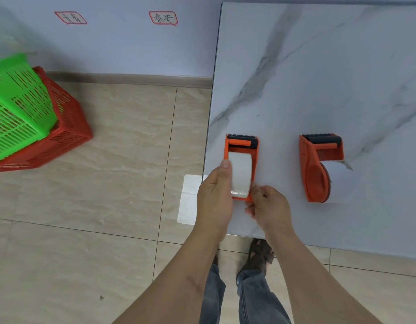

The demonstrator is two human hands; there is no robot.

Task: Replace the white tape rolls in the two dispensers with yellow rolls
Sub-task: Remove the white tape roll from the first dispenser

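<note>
White tape roll (240, 173) sits in the orange dispenser (241, 146) near the table's (319, 66) left front corner. Left hand (215, 199) grips its flank, thumb on the left rim; right hand (268, 208) pinches the dispenser's near end. Judged light, rigid-cored and smooth-faced; best held across the flat sides. Second dispenser (319, 167) lies well apart, rightward.

Landmark: marble-patterned table (319, 66), at the right.
Baskets: green basket (17, 108) nested tilted in red basket (69, 127), on the tiled floor (120, 183) far left of the table.
Wall labels: two red-bordered labels (163, 18), left of the table's far corner.
Paper: white sheet (189, 199) on the floor, against the table's left edge.
</note>
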